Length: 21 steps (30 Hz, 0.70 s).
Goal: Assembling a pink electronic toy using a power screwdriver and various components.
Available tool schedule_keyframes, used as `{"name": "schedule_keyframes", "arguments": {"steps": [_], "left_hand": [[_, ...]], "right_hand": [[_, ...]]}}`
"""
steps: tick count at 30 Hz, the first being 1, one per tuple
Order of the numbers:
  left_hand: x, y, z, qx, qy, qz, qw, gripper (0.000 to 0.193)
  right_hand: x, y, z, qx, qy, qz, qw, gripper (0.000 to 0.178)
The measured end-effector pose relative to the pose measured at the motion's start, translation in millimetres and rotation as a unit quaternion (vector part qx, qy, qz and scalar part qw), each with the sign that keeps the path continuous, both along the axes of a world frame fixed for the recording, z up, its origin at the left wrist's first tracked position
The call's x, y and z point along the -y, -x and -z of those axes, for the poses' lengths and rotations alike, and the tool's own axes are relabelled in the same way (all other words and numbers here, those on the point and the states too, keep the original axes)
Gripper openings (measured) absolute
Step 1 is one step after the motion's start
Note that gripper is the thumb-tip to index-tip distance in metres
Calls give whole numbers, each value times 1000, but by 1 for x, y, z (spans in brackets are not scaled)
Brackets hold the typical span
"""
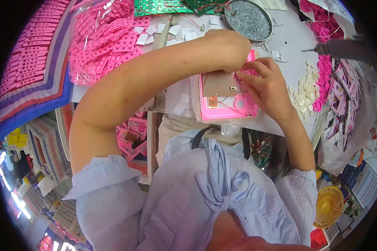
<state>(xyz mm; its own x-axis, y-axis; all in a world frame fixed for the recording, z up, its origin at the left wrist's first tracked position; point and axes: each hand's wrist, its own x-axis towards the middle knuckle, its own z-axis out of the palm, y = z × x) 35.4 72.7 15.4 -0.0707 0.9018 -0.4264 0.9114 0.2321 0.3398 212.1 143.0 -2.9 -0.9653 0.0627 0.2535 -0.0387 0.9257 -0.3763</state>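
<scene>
A shallow pink plastic case point(215, 113) lies on the work table in front of me. Inside it sit a brown circuit board point(215, 85), a pink ring point(240, 103) and thin red wires. My left hand point(230, 48) reaches across the case's far part with the wrist bent; its fingers are hidden behind the back of the hand. From the right, my right hand point(266, 81) comes over the case's right edge. Its fingers are bent and closed, tips together near the board's upper right corner. Whatever lies between those tips is too small to make out.
Beyond the case stands a round dish point(272, 28) of small screws. To the left lies a clear bag of pink parts point(109, 46). A power screwdriver point(347, 49) hangs at right, above pink cords point(324, 71) and white round pieces point(308, 90). Green circuit boards point(153, 7) lie at the back.
</scene>
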Motion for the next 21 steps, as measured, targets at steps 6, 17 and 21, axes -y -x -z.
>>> {"name": "schedule_keyframes", "arguments": {"steps": [6, 17, 21], "left_hand": [[-10, -5, -16, -61, -14, 91, 994, 20], [-7, 14, -5, -15, -76, 215, 973, 15], [2, 13, -2, -48, -79, 235, 967, 15]], "right_hand": [[-2, 3, -4, 41, -58, -25, 997, 23], [-7, -3, 11, -9, 73, -9, 997, 30], [16, -2, 19, -32, -33, 35, 998, 34]]}}
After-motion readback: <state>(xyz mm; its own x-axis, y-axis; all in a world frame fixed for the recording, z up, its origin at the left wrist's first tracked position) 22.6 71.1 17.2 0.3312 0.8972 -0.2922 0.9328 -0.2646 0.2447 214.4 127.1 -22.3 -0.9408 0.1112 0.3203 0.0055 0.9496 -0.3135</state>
